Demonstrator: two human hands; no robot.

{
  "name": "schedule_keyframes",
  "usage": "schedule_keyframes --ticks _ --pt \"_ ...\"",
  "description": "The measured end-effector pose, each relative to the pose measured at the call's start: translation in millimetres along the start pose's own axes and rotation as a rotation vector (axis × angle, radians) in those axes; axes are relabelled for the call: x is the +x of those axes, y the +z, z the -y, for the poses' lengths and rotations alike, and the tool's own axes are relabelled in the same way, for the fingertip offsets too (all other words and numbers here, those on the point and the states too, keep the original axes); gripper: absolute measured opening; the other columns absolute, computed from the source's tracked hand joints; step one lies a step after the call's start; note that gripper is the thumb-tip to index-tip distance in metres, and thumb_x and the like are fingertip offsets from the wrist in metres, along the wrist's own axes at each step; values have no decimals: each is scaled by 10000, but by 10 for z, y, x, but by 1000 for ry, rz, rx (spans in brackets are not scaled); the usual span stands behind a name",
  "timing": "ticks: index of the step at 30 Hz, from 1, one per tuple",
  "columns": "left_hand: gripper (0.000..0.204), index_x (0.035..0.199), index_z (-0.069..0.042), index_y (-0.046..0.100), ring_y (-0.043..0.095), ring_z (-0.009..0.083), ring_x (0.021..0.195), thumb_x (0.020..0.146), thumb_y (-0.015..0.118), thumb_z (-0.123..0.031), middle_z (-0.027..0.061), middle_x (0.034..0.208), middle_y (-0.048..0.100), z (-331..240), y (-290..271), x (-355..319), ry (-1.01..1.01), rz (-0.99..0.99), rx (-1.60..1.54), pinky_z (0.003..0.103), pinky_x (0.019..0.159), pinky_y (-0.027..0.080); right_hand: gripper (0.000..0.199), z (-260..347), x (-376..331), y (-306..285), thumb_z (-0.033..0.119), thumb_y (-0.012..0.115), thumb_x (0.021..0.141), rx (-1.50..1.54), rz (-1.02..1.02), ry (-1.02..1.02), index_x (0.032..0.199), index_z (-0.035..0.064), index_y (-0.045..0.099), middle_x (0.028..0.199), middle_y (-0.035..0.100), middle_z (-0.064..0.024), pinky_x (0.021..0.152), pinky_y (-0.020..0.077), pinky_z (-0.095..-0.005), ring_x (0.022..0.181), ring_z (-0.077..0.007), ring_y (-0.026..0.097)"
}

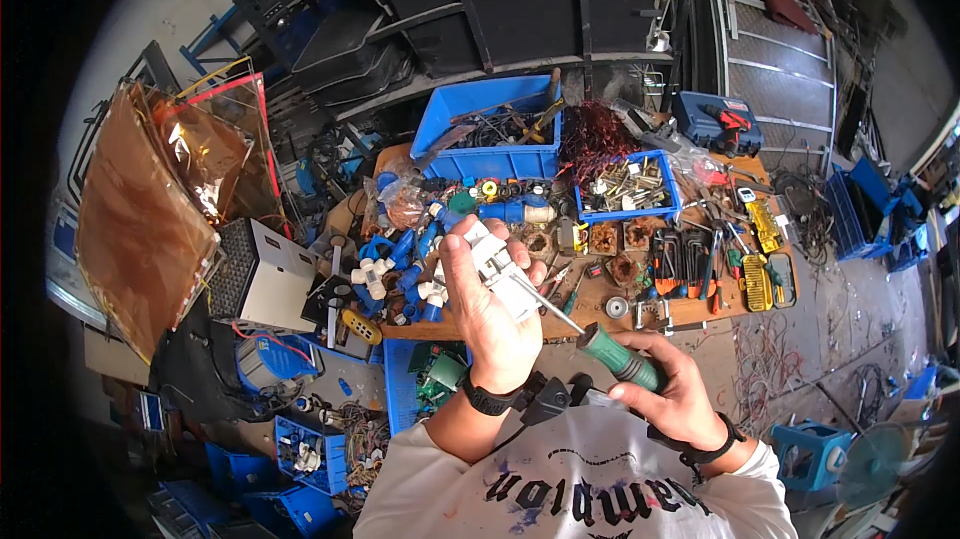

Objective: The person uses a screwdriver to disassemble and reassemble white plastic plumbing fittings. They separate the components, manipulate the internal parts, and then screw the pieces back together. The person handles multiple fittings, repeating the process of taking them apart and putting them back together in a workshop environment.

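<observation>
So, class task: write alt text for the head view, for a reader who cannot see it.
A person's left hand holds up a white plastic electrical part while the right hand grips a green-handled screwdriver, its tip against the part. Below lies a cluttered wooden workbench with blue bins, hand tools and blue-and-white fittings.

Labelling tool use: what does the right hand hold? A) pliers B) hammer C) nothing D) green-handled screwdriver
D: the right hand grips a green-handled screwdriver, its shaft angled up to the white part held in the left hand.
</observation>
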State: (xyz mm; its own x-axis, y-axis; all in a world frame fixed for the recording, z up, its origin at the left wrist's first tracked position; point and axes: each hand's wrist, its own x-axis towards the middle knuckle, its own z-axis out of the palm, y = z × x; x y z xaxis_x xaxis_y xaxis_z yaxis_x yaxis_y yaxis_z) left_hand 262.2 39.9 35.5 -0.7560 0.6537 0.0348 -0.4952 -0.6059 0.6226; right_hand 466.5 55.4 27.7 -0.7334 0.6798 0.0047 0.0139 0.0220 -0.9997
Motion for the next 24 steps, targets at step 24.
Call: schedule_keyframes --ticks 24 --pt "378 1226 -108 488 528 131 690 989 383 -384 56 996 522 -63 -48 67 -3 190 26 273 430 467 413 -8 23 14 144 760 788 87 56 185 1125 -11 579 1049 619 -91 776 464 -279 907 -120 561"
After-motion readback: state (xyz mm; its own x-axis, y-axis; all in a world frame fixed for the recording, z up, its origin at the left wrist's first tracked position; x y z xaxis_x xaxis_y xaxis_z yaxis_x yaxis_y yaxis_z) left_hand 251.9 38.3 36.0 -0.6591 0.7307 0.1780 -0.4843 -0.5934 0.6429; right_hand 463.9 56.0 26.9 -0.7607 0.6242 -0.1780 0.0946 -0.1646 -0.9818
